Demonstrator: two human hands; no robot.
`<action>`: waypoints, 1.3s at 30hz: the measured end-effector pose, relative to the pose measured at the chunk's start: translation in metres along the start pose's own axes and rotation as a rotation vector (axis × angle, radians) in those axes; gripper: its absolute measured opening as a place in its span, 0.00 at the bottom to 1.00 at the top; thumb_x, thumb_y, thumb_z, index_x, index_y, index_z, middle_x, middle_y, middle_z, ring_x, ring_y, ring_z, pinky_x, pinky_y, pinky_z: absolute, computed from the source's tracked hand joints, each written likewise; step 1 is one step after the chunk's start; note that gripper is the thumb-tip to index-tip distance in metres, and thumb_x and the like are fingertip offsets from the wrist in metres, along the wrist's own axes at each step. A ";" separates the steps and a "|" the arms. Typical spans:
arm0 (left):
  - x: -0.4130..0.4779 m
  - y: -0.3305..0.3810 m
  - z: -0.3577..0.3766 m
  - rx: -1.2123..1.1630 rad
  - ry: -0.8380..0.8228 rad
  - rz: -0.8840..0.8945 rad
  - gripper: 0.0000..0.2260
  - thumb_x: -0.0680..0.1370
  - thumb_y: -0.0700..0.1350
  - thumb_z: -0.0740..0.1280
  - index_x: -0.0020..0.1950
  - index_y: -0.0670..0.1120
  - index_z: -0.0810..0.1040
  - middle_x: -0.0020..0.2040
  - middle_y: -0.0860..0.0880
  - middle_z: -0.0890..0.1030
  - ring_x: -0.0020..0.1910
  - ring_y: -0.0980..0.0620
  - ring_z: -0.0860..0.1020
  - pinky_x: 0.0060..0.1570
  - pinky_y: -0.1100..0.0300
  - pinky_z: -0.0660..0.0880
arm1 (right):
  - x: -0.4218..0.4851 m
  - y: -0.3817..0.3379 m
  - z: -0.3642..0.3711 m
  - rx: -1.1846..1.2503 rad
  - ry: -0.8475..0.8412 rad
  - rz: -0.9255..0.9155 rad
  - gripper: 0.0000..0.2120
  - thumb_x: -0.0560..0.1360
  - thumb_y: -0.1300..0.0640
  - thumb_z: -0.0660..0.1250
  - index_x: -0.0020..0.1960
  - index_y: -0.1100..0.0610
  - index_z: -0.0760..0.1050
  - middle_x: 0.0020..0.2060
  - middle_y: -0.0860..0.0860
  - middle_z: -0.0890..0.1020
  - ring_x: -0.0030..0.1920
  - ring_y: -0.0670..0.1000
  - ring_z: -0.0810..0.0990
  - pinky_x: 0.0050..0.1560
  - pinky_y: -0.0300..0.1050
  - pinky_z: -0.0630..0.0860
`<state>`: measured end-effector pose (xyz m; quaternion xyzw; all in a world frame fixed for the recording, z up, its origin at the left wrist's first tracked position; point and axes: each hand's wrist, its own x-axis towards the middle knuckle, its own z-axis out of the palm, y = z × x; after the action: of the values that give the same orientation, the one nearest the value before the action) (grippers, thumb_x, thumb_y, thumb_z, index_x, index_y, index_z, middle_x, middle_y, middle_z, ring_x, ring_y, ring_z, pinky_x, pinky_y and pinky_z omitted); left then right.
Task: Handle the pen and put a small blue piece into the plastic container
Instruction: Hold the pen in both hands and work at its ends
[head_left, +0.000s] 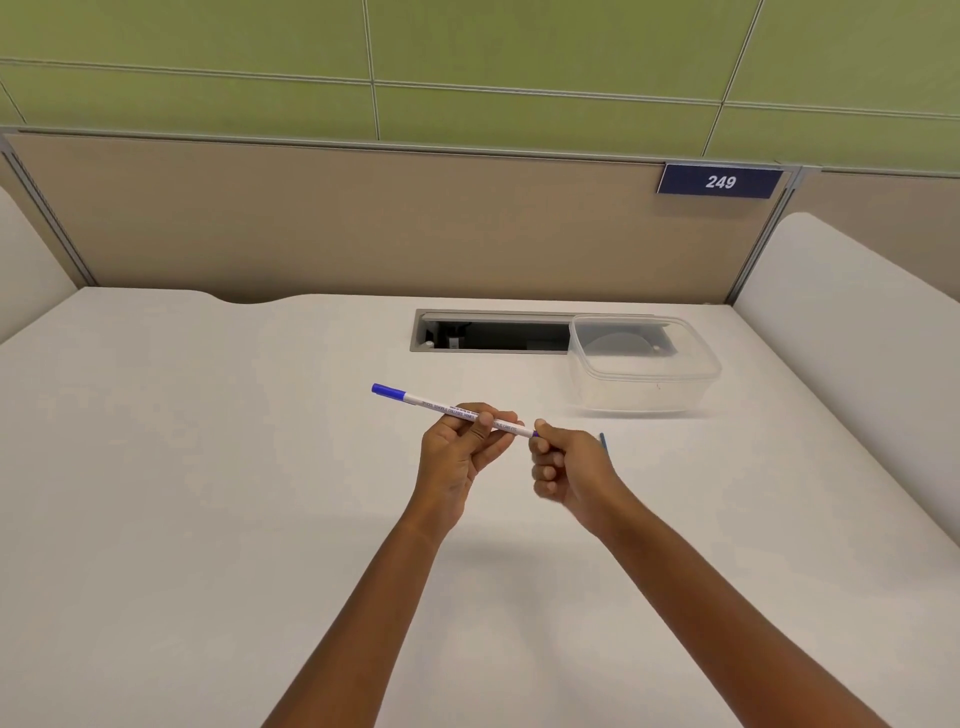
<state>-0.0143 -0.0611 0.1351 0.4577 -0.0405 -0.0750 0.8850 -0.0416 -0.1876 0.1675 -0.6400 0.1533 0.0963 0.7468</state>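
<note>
Left hand (457, 447) grips the pen (441, 407) mid-barrel; right hand (566, 467) pinches its right end, perhaps a blue tip (535, 433). Plastic container (644, 384) sits near the far edge of the worktop (208, 467).

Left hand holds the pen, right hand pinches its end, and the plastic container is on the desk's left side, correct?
No: the head view shows the plastic container toward the right of the desk. The left hand holds the pen; the right hand pinches its end.
</note>
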 end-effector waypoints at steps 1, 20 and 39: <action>0.000 -0.001 0.000 0.006 0.002 0.003 0.07 0.77 0.35 0.60 0.42 0.41 0.76 0.36 0.48 0.86 0.41 0.51 0.84 0.39 0.65 0.80 | -0.001 -0.002 0.000 0.135 -0.042 0.113 0.20 0.78 0.57 0.54 0.27 0.55 0.64 0.15 0.44 0.62 0.18 0.44 0.60 0.18 0.33 0.59; -0.002 -0.005 -0.001 -0.049 0.049 -0.014 0.07 0.77 0.37 0.60 0.43 0.41 0.77 0.37 0.47 0.86 0.40 0.49 0.84 0.37 0.65 0.80 | -0.005 0.014 -0.008 -1.206 0.273 -0.969 0.06 0.71 0.62 0.66 0.39 0.65 0.77 0.30 0.60 0.78 0.31 0.58 0.73 0.28 0.47 0.70; -0.004 -0.009 -0.001 0.016 0.015 0.007 0.06 0.77 0.38 0.60 0.42 0.41 0.76 0.37 0.48 0.86 0.41 0.50 0.84 0.39 0.65 0.80 | -0.003 0.008 0.001 0.049 -0.013 0.085 0.23 0.79 0.52 0.53 0.26 0.55 0.64 0.16 0.45 0.62 0.18 0.45 0.60 0.19 0.34 0.60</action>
<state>-0.0187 -0.0650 0.1275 0.4651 -0.0362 -0.0683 0.8819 -0.0474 -0.1856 0.1614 -0.6138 0.1776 0.1282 0.7585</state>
